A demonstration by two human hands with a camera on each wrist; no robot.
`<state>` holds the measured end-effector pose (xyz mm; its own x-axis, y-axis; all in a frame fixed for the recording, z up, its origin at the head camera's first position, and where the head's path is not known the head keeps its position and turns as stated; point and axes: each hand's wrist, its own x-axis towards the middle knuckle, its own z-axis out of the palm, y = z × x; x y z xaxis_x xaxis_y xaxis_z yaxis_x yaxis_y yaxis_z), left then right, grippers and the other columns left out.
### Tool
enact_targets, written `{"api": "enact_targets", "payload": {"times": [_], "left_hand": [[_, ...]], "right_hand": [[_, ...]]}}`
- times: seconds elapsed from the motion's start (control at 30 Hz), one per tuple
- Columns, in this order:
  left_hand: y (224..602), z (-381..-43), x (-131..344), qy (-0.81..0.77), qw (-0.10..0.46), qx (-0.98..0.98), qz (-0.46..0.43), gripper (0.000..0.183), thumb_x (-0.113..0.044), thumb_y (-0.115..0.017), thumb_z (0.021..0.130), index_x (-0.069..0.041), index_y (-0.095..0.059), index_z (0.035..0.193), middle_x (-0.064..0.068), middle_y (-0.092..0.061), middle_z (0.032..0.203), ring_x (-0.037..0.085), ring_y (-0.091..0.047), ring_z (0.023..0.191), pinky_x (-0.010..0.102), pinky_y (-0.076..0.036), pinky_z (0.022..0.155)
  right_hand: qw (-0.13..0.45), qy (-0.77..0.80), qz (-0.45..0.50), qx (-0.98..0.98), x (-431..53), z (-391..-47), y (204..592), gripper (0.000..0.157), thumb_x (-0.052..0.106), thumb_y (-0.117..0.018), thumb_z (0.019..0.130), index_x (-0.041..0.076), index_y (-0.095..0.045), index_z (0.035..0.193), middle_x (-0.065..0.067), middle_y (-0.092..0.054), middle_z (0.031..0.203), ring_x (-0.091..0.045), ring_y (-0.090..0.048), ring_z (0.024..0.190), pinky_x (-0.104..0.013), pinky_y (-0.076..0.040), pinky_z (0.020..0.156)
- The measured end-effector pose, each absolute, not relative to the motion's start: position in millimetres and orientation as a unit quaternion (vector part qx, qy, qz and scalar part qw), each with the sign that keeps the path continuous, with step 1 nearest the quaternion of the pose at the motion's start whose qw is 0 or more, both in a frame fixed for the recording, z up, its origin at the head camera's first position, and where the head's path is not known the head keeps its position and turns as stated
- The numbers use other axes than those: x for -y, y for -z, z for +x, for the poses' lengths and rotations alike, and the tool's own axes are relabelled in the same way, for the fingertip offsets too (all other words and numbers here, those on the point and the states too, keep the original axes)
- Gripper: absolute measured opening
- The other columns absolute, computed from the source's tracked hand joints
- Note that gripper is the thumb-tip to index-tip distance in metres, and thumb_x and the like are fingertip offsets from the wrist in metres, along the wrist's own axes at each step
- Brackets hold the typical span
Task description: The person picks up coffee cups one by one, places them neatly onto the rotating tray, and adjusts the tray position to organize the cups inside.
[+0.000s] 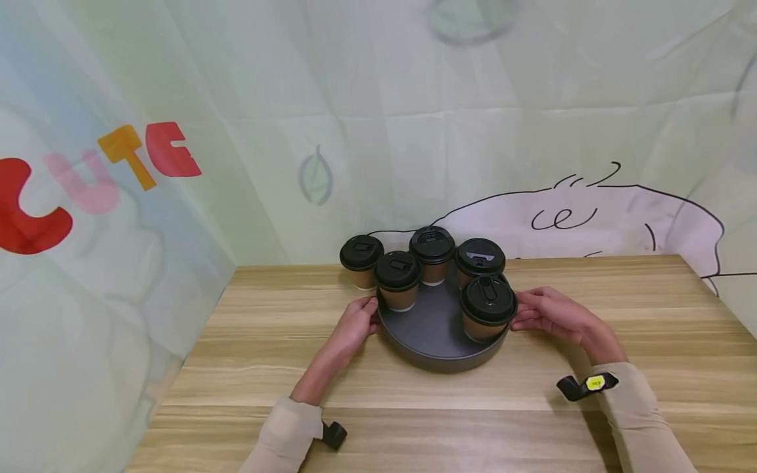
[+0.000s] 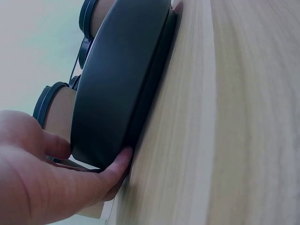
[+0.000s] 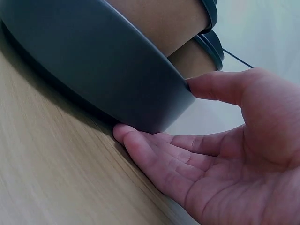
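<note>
A round, dark grey tray (image 1: 428, 328) with a raised rim sits on the table, bearing several brown paper coffee cups with black lids. My left hand (image 1: 353, 326) grips its left edge, thumb at the upper rim and fingers at the lower edge in the left wrist view. On the opposite edge, my right hand (image 1: 558, 315) holds the tray, its thumb (image 3: 215, 86) against the rim and fingertips low by the underside. The nearest cup (image 1: 487, 309) stands at the tray's right; another cup (image 1: 398, 279) is near its left rim.
One lidded cup (image 1: 362, 259) stands on the table just outside the tray's left side, behind my left hand. A wood-grain table (image 1: 248, 368) lies underneath. Printed cloth (image 1: 367, 131) hangs along the table's back and left. Each sleeve carries a black wrist camera (image 1: 334, 435).
</note>
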<state>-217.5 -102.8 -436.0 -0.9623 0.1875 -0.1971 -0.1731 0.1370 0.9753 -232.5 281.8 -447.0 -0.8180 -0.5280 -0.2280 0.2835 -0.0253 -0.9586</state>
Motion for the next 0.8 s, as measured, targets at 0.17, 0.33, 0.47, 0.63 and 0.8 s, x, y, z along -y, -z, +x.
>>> {"api": "enact_targets", "payload": {"times": [0.17,0.33,0.47,0.63,0.8], "left_hand": [[434.5,-219.0,105.2,-0.652,0.144,-0.745,0.008,0.041,-0.016,-0.032,0.105,0.012,-0.041,0.134,0.025,-0.053,0.117,0.028,-0.056,0.101,0.042,-0.051,0.09],[427.4,-221.9,114.3,-0.598,0.124,-0.792,-0.006,0.045,-0.022,-0.042,0.102,0.009,-0.044,0.134,0.021,-0.057,0.111,0.026,-0.058,0.095,0.043,-0.052,0.088],[422.3,-226.9,128.4,-0.501,0.082,-0.861,-0.013,0.056,-0.033,-0.052,0.096,0.004,-0.045,0.138,0.017,-0.056,0.124,0.028,-0.055,0.111,0.043,-0.046,0.097],[419.4,-241.2,149.4,-0.46,-0.006,-0.888,0.013,0.07,-0.037,-0.063,0.09,0.002,-0.038,0.141,0.024,-0.045,0.136,0.038,-0.049,0.12,0.049,-0.045,0.097],[424.2,-256.5,162.3,-0.482,-0.107,-0.868,0.054,0.083,-0.035,-0.075,0.081,0.0,-0.033,0.144,0.021,-0.037,0.141,0.04,-0.044,0.122,0.051,-0.045,0.098]], "right_hand": [[0.289,0.713,-0.107,-0.63,-282.1,-232.8,447.1,0.03,0.019,-0.042,0.104,-0.008,-0.054,0.113,-0.015,-0.069,0.099,-0.021,-0.067,0.088,-0.04,-0.054,0.088],[0.289,0.71,-0.109,-0.633,-282.1,-233.0,447.3,0.032,0.019,-0.042,0.104,-0.009,-0.053,0.114,-0.016,-0.069,0.099,-0.021,-0.067,0.088,-0.039,-0.054,0.088],[0.287,0.706,-0.096,-0.64,-281.1,-233.1,446.6,0.034,0.021,-0.044,0.103,-0.01,-0.051,0.116,-0.016,-0.069,0.099,-0.021,-0.067,0.087,-0.04,-0.055,0.087],[0.287,0.704,-0.091,-0.643,-280.6,-232.4,446.3,0.038,0.022,-0.044,0.103,-0.012,-0.049,0.119,-0.016,-0.069,0.098,-0.022,-0.067,0.087,-0.041,-0.054,0.088],[0.29,0.704,-0.097,-0.641,-281.0,-231.6,445.7,0.038,0.023,-0.043,0.104,-0.011,-0.049,0.119,-0.016,-0.069,0.098,-0.022,-0.067,0.087,-0.041,-0.054,0.088]]}}
